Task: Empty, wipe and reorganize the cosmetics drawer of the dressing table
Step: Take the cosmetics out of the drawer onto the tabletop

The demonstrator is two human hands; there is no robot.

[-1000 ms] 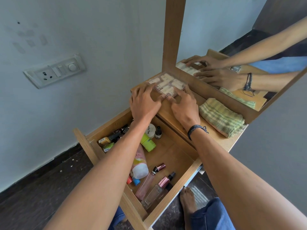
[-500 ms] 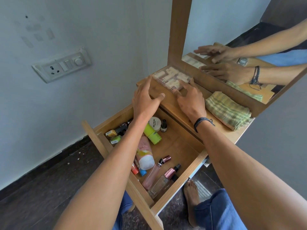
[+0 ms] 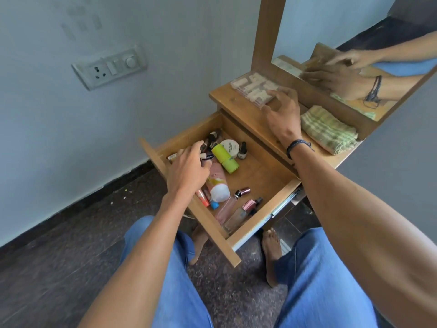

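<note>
While my left hand [image 3: 189,171] reaches into the open drawer [image 3: 267,169], its fingers close round a small dark tube [image 3: 208,157] near the drawer's back left corner. Beside it lie a lime-green stick [image 3: 224,158], a white round jar [image 3: 230,147], a pink tube with a white cap [image 3: 217,183] and two perfume bottles [image 3: 238,209] by the front edge. My right hand [image 3: 282,114] hovers spread wide over the desk [image 3: 238,107], fingertips touching the clear compartment box [image 3: 254,87] at its back left corner. A folded green cloth [image 3: 328,130] sits at the desk's right edge.
</note>
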